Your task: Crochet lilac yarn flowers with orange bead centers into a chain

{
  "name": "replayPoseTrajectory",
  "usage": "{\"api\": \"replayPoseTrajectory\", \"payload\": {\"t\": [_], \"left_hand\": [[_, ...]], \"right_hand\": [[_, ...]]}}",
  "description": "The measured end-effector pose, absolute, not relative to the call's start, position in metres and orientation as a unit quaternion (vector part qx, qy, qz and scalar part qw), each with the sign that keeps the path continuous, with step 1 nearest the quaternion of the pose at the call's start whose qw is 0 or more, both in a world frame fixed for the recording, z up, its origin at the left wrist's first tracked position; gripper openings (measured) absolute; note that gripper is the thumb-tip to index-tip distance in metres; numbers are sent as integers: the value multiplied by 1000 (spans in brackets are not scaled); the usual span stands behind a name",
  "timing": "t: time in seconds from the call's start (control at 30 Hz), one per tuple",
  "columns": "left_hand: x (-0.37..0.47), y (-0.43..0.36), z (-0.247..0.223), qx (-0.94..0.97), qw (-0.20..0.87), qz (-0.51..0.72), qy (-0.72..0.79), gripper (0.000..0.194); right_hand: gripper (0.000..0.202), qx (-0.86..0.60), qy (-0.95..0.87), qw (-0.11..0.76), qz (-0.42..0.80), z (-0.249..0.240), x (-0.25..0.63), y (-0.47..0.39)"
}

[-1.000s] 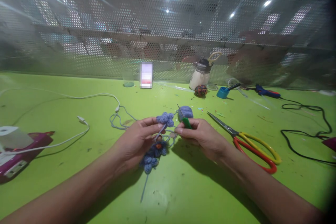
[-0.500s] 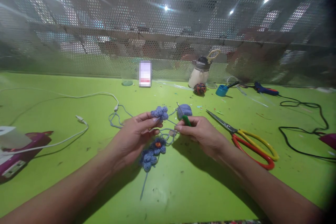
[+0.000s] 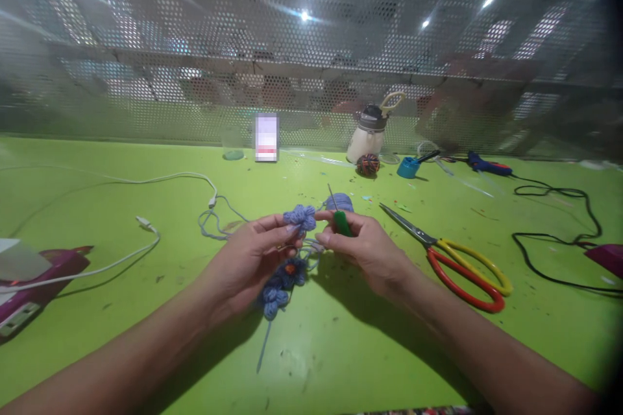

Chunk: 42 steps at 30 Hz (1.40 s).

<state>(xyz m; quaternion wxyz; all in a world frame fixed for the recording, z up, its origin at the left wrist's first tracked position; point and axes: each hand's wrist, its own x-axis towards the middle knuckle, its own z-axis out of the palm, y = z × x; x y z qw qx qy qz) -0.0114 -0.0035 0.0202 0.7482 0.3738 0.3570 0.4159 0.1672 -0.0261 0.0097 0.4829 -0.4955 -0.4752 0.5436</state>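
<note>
Between the thumb and fingers of my left hand (image 3: 265,240) is a small blue-purple crocheted flower (image 3: 300,217). My right hand (image 3: 363,240) grips a crochet hook (image 3: 342,223) by its green handle, the thin metal shaft pointing up. Its index fingertip reaches the right side of the flower. Just behind the hook sits a ball of blue-purple yarn (image 3: 339,201), partly hidden. Below my left hand lie two more crocheted flowers, one with an orange centre (image 3: 291,270) and another (image 3: 274,300) with a loose yarn tail. Loops of yarn (image 3: 210,224) trail to the left.
Large scissors (image 3: 450,259) with red and yellow handles lie at right. Behind are a phone (image 3: 266,136), bottle (image 3: 365,139), multicoloured yarn ball (image 3: 368,165), blue container (image 3: 407,167) and glue gun (image 3: 487,163). White cables (image 3: 146,224) and a purple power strip (image 3: 43,282) occupy the left.
My right hand has moved left and its index finger has stretched out to the flower. The flower has shifted slightly right, and the yarn strand between the hands no longer shows clearly.
</note>
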Motion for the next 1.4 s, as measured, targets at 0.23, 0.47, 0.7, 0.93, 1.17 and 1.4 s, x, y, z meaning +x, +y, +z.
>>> {"api": "replayPoseTrajectory", "payload": {"t": [0.23, 0.47, 0.7, 0.93, 1.17, 1.4], "left_hand": [[-11, -4, 18, 378, 752, 418, 342, 9], [-10, -5, 21, 380, 761, 404, 336, 13], [-11, -4, 20, 378, 762, 404, 336, 9], [-11, -4, 18, 372, 760, 417, 333, 10], [-11, -3, 17, 368, 751, 421, 350, 10], [-13, -2, 13, 378, 752, 419, 341, 7]], "right_hand": [[42, -482, -429, 473, 600, 10, 157, -29], [38, -471, -424, 480, 606, 10, 154, -30], [33, -457, -427, 480, 615, 11, 155, -31], [35, -467, -428, 470, 615, 12, 155, -32], [35, -468, -433, 469, 611, 10, 155, -32], [34, -469, -444, 466, 604, 11, 155, -33]]}}
